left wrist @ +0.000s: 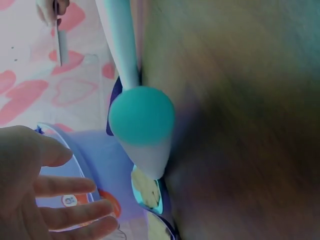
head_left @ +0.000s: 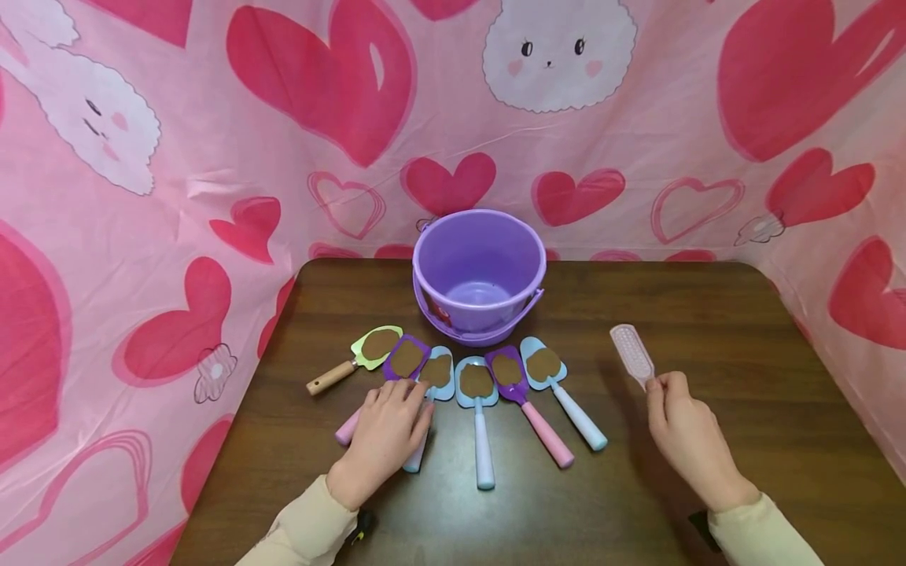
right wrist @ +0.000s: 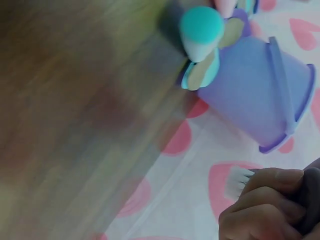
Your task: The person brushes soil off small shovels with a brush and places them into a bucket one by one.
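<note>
My right hand [head_left: 690, 440] grips a pale pink, paddle-shaped tool [head_left: 633, 352] with a slotted or perforated head, raised over the right of the table. In the right wrist view, the curled fingers [right wrist: 265, 200] hide most of it. My left hand [head_left: 385, 432] hovers with loosely spread fingers over two handles in a row of paddle-shaped tools with brown patches on their heads. Beneath it are a purple-headed tool [head_left: 407, 355] and a light-blue one [head_left: 442, 374]. Also in the row lie light-blue [head_left: 484, 440], purple-and-pink [head_left: 545, 432] and another light-blue tool [head_left: 579, 417].
Behind the row stands a purple bucket [head_left: 478, 318], its handle folded down at the front. A green-headed tool [head_left: 371, 361] with a wooden handle lies at the left end. Pink heart-patterned cloth [head_left: 340, 189] hangs around the brown table [head_left: 566, 519].
</note>
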The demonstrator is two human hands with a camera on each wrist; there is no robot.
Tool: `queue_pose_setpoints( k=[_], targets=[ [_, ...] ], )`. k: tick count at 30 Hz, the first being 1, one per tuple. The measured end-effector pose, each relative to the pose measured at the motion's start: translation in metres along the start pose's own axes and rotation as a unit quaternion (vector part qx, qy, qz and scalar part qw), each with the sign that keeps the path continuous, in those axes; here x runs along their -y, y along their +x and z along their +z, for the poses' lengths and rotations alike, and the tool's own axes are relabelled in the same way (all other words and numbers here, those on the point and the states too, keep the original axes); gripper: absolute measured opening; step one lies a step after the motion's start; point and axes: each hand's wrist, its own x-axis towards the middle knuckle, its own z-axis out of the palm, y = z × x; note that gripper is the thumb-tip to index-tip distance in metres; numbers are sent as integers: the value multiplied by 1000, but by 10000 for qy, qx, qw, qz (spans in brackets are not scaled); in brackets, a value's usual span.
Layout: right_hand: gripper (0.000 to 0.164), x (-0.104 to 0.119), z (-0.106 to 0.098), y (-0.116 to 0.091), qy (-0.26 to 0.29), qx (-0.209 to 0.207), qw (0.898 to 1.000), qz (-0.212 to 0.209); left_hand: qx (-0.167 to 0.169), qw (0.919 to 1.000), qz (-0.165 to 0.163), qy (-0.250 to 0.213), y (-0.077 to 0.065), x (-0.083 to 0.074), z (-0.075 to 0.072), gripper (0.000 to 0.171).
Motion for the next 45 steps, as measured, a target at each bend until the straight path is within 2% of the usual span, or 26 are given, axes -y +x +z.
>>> queue_pose_setpoints(
  k=[3, 6, 9, 12, 19, 23, 27, 33, 39, 45],
  targets=[
    [25, 6, -3, -1, 63, 62, 10000, 3, -84, 9999, 125, 32, 0, -3, 0, 33],
    [23, 10, -5, -1, 124, 131, 9998, -49, -315, 9986, 401, -115, 2, -8, -1, 27],
    [22, 13, -6, -2, 174, 163, 9996, -121, -450, 9955, 759, -353, 9, -15, -4, 21],
    [21, 15, -7, -2, 216, 199, 9994, -160, -371, 9917, 1118, -512, 20, -26, -8, 17],
    [19, 16, -7, -3, 189, 202, 9995, -140, 118, 9786, 2011, -421, 55, -63, -4, 13],
    [19, 14, -8, -4, 163, 210, 9995, -164, 528, 9633, 2620, -243, 75, -84, 3, 14],
    [19, 14, -8, -5, 164, 285, 9993, -178, 959, 9491, 3000, -77, 94, -100, 16, 16],
    [20, 13, -6, -8, 206, 400, 9989, -137, 1440, 9357, 3206, 310, 109, -119, 41, 17],
    [22, 10, -4, -11, 263, 527, 9982, -65, 2050, 9298, 2999, 586, 114, -141, 58, 33],
    [24, 7, -4, -13, 277, 664, 9974, 17, 2399, 9229, 2869, 922, 119, -155, 67, 33]
  ],
)
